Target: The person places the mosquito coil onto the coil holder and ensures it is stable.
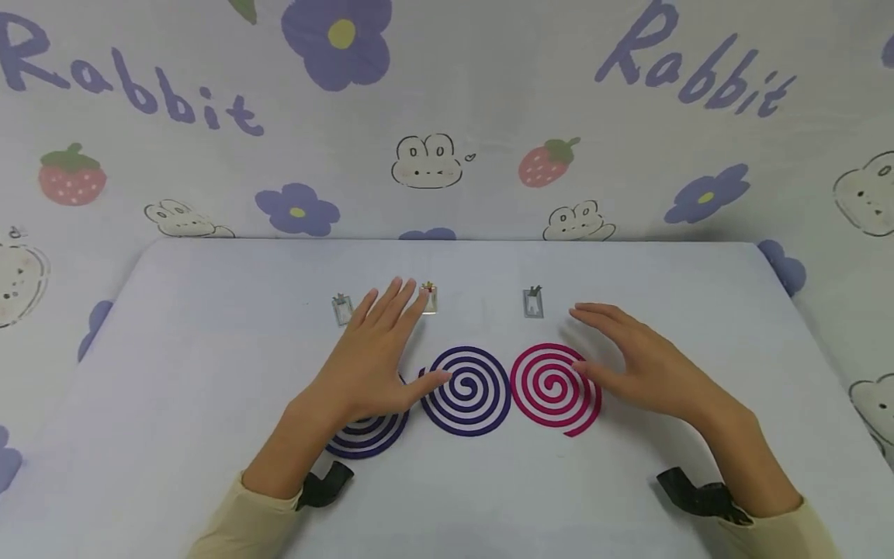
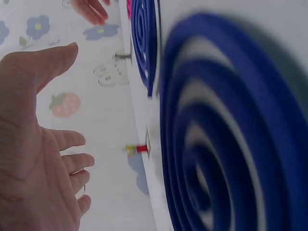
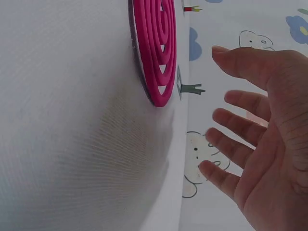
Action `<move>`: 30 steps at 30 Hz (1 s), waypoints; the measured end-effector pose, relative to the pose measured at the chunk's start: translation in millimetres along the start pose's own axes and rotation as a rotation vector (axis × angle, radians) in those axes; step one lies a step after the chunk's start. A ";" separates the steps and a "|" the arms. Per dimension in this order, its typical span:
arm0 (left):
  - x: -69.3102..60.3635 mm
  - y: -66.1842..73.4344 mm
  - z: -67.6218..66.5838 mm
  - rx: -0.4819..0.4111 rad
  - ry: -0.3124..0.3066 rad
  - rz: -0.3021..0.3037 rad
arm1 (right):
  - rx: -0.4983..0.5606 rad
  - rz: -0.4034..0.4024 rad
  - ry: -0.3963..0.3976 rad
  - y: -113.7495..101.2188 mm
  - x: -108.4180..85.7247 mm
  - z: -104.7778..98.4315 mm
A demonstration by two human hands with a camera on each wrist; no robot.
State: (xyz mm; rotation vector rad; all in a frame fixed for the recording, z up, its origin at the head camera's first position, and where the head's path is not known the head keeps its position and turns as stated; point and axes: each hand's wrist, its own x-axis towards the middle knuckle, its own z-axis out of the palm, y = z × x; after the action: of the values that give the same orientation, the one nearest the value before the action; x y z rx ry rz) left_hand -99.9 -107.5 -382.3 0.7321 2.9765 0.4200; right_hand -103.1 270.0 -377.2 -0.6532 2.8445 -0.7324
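My left hand [image 1: 366,369] hovers with fingers spread and holds nothing. Beneath it lies a dark blue spiral mosquito coil [image 1: 366,455], partly hidden by that hand; it looms large as the near blue coil [image 2: 250,115] in the left wrist view. A second blue coil [image 1: 466,433] sits in the middle, beside a pink coil [image 1: 554,384]. To the right of the pink one, my right hand [image 1: 646,365] hovers, thumb apart from the fingers, with nothing in it. Both palms [image 2: 38,183] appear bare in the wrist views.
Behind the coils stand small metal coil stands: one at left [image 1: 337,312], one with a red and yellow prong [image 1: 429,289], one grey at right [image 1: 535,292]. A white table [image 1: 209,349] meets a patterned cloth [image 1: 489,93]. Black wrist mounts [image 1: 328,485] protrude from both sleeves.
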 end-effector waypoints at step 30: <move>46.0 105.7 39.1 -0.034 -0.241 0.184 | 0.094 -0.052 -0.323 -3.6 -17.0 -0.5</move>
State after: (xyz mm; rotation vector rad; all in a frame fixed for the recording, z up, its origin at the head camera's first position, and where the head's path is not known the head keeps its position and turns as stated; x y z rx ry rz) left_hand -88.9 13.5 -390.3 0.9813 2.6829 0.3602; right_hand -86.6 274.9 -374.7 -0.7574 2.4936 -0.6924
